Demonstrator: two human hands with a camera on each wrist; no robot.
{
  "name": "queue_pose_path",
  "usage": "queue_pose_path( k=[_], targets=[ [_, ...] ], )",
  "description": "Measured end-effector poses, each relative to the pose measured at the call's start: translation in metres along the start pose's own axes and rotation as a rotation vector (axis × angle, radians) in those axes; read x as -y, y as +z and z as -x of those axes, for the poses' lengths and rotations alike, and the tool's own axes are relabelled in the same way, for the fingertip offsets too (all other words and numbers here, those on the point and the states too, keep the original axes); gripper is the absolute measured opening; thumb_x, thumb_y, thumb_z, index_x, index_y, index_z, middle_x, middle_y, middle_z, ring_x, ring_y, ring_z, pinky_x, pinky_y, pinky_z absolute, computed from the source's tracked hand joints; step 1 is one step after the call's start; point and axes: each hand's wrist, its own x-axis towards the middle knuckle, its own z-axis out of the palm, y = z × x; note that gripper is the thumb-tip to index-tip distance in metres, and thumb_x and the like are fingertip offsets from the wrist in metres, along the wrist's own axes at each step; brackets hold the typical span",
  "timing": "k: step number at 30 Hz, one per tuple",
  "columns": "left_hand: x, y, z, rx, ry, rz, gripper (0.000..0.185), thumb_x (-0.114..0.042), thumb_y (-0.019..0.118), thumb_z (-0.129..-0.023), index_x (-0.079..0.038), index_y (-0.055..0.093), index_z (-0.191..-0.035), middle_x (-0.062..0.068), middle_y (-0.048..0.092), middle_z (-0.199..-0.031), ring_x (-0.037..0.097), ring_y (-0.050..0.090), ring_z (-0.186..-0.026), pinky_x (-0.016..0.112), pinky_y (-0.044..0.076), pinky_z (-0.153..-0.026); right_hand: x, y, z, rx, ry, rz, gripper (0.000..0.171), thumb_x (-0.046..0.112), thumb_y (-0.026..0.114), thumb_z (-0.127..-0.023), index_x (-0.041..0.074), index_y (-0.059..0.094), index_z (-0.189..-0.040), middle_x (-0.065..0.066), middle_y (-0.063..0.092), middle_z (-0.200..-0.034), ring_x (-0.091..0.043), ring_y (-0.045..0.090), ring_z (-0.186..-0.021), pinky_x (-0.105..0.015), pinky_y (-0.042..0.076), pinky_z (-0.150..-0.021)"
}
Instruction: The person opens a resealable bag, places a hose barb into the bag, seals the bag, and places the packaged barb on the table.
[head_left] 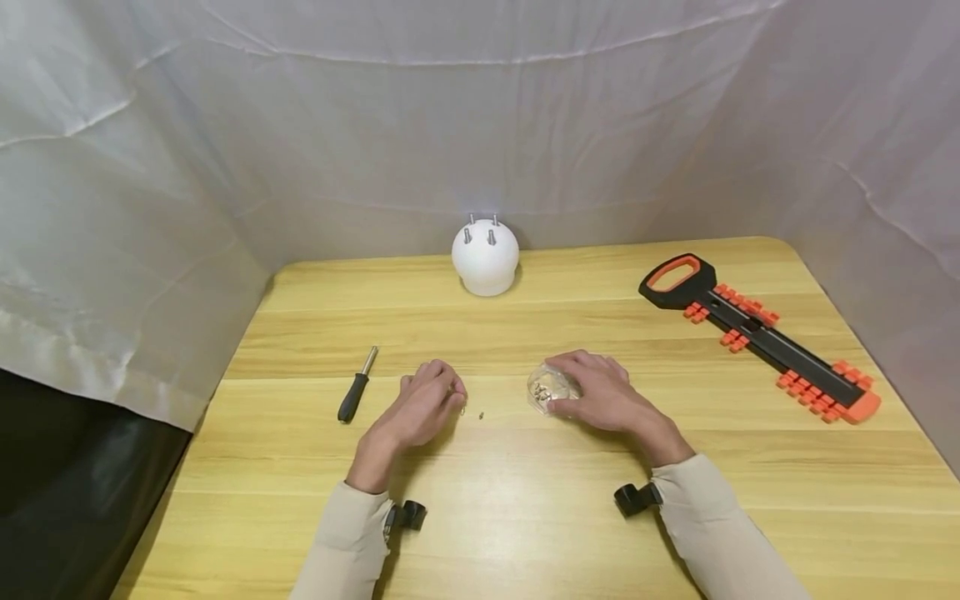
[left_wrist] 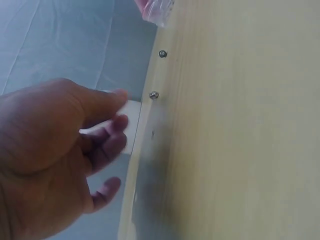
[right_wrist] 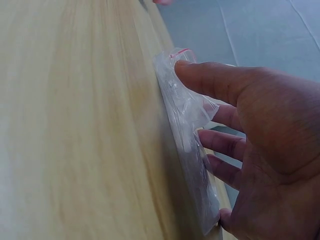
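Note:
My right hand [head_left: 596, 392] holds a small clear zip bag [right_wrist: 187, 125] down on the table. Its thumb lies at the red-edged opening and the fingers are along the far side. Several small screws [head_left: 543, 392] show through the plastic in the head view. To the left, my left hand [head_left: 426, 404] hovers low with loosely curved fingers and nothing visible between them. Two small loose metal screws, a nearer screw [left_wrist: 154, 95] and a farther screw [left_wrist: 163, 53], rest on the wood just beyond its thumb tip.
A black-handled driver [head_left: 354, 396] lies left of my left hand. At the table's back edge stands a white rounded object [head_left: 486, 262] with several metal studs on top. A black and orange handled rack [head_left: 765, 337] lies diagonally at right. Grey cloth [head_left: 450, 125] hangs behind.

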Motion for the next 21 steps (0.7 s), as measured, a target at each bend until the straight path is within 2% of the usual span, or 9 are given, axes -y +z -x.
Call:
queue_pose_path(
  k=[5,12,21],
  targets=[
    [-0.008,0.002,-0.012,-0.024,0.052,0.029,0.013,-0.023,0.051,-0.101,-0.015,0.060,-0.099,-0.001,0.055,-0.115,0.019,0.047,-0.108,0.034,0.030,-0.081,0.000,-0.001,0.000,-0.004,-0.008,-0.006,0.067,0.039,0.073,-0.082,0.021,0.048,-0.142,-0.007,0.048,-0.144,-0.036,0.040,-0.133,-0.061,0.011,-0.113],
    [-0.021,0.010,-0.028,-0.042,0.121,0.081,0.011,-0.021,0.051,-0.101,-0.013,0.058,-0.099,0.002,0.054,-0.115,0.015,0.050,-0.103,0.037,0.032,-0.084,0.000,0.000,0.000,-0.008,-0.012,-0.014,0.067,0.039,0.073,-0.081,0.022,0.049,-0.141,-0.006,0.049,-0.144,-0.036,0.041,-0.133,-0.063,0.010,-0.112],
    [-0.046,0.019,-0.049,0.020,0.152,0.082,0.012,-0.024,0.051,-0.101,-0.014,0.059,-0.102,0.002,0.054,-0.119,0.015,0.050,-0.110,0.039,0.035,-0.091,-0.001,0.001,0.000,-0.011,-0.004,-0.017,0.068,0.040,0.073,-0.081,0.023,0.048,-0.142,-0.004,0.048,-0.144,-0.036,0.041,-0.133,-0.064,0.010,-0.112]
  ],
)
